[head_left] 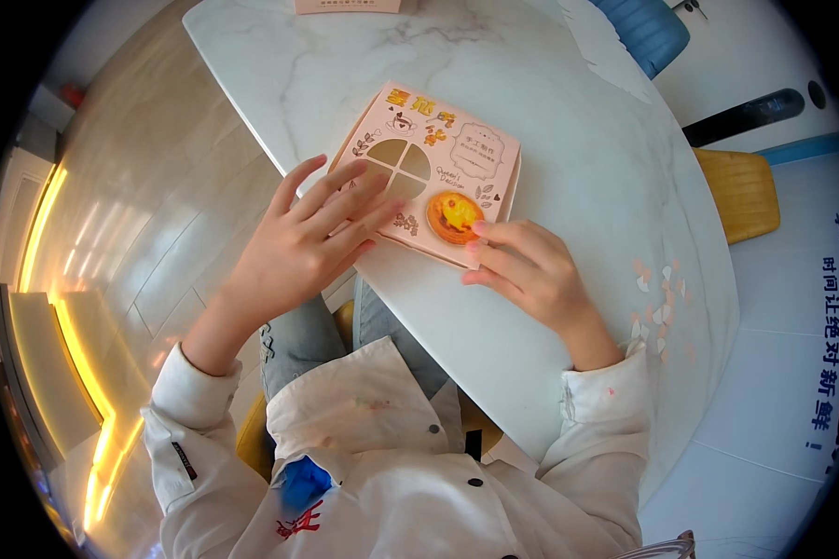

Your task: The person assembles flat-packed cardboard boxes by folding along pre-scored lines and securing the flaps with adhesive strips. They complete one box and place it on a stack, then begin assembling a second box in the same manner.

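A pale pink cardboard pastry box (448,172) lies closed and askew near the table's front edge. Its lid has a round four-part cutout window and a printed egg tart. Over the lid's left side my left hand (313,228) spreads its fingers, the tips near the window and covering part of it. My right hand (534,278) is at the front right corner, fingertips on the lid beside the printed tart and thumb by the front edge, closed on that corner. What lies inside the box is not visible.
The box rests on a white marbled table (569,186). Small pink and white paper scraps (662,310) lie at its right. Another pink box (348,5) stands at the far edge. Beyond the table are a blue chair (645,35) and a yellow chair (738,194).
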The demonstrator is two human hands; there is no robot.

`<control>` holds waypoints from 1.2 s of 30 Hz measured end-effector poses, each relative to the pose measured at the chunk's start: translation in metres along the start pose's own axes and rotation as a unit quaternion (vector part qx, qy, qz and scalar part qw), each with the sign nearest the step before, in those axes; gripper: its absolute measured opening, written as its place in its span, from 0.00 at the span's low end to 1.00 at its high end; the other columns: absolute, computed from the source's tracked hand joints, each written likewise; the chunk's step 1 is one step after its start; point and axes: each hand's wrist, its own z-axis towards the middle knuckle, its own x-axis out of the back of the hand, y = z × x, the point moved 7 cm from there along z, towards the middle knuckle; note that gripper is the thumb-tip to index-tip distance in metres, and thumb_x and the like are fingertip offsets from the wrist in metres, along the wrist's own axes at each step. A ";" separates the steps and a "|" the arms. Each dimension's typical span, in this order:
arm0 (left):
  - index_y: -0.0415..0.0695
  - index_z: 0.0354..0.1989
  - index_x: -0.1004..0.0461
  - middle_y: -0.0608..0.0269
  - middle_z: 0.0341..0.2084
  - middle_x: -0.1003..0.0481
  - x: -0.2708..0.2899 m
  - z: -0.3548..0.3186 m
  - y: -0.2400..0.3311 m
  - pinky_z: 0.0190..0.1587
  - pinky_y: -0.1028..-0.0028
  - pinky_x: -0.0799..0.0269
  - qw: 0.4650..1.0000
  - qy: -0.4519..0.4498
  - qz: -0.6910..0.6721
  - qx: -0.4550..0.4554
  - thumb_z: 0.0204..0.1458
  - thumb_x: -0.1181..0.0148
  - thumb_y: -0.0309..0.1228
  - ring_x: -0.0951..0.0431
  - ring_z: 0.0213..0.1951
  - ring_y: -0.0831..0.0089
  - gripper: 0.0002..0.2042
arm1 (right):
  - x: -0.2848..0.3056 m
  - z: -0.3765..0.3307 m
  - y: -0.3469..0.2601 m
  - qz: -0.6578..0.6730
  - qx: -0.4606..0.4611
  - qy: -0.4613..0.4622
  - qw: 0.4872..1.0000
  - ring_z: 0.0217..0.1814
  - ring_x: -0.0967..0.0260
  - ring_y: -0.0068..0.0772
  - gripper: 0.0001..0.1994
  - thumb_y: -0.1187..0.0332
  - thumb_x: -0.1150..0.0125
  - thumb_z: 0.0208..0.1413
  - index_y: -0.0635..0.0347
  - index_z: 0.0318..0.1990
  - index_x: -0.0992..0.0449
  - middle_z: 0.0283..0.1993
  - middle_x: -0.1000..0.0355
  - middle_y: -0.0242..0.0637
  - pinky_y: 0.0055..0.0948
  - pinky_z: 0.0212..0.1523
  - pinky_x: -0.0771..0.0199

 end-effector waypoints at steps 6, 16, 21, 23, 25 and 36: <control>0.47 0.58 0.27 0.53 0.64 0.36 -0.007 0.002 -0.004 0.66 0.54 0.40 0.998 0.004 -0.061 0.006 0.50 0.37 0.33 0.36 0.65 0.56 0.24 | 0.004 0.003 -0.011 -0.095 -0.006 -0.056 0.994 0.47 0.29 0.39 0.15 0.66 0.26 0.43 0.59 0.38 0.22 0.48 0.28 0.37 0.40 0.50 0.29; 0.35 0.69 0.45 0.41 0.68 0.44 -0.029 -0.006 -0.066 0.71 0.58 0.53 0.919 0.048 -0.266 0.286 0.62 0.47 0.40 0.46 0.70 0.51 0.31 | 0.000 -0.009 0.040 0.046 -0.221 0.054 0.973 0.79 0.67 0.49 0.35 0.62 0.41 0.62 0.61 0.72 0.49 0.76 0.64 0.54 0.48 0.73 0.59; 0.34 0.69 0.48 0.40 0.67 0.43 -0.045 0.011 -0.040 0.70 0.62 0.51 0.915 -0.005 -0.314 0.254 0.63 0.49 0.35 0.43 0.69 0.53 0.30 | -0.046 -0.019 0.042 0.311 -0.420 0.054 0.851 0.80 0.80 0.42 0.42 0.63 0.48 0.67 0.60 0.74 0.75 0.78 0.80 0.51 0.38 0.75 0.64; 0.34 0.70 0.49 0.43 0.67 0.43 -0.057 0.000 -0.040 0.69 0.64 0.49 0.849 0.045 -0.428 0.306 0.64 0.50 0.32 0.41 0.68 0.56 0.28 | -0.056 -0.016 0.040 0.376 -0.405 0.092 0.828 0.81 0.80 0.39 0.42 0.66 0.49 0.67 0.59 0.74 0.77 0.78 0.83 0.49 0.36 0.75 0.64; 0.35 0.71 0.51 0.49 0.68 0.44 -0.057 0.003 -0.030 0.67 0.68 0.46 0.774 0.088 -0.549 0.302 0.65 0.53 0.27 0.41 0.67 0.63 0.27 | -0.054 -0.016 0.044 0.437 -0.360 0.147 0.811 0.81 0.80 0.38 0.43 0.71 0.48 0.65 0.58 0.74 0.77 0.78 0.85 0.48 0.36 0.75 0.63; 0.35 0.71 0.52 0.51 0.71 0.49 -0.027 -0.018 -0.021 0.69 0.67 0.48 0.729 0.313 -0.532 0.297 0.63 0.53 0.24 0.45 0.70 0.65 0.28 | -0.042 -0.012 0.018 0.542 -0.387 0.155 0.730 0.65 0.39 0.35 0.46 0.72 0.38 0.57 0.57 0.75 0.66 0.67 0.47 0.45 0.37 0.64 0.36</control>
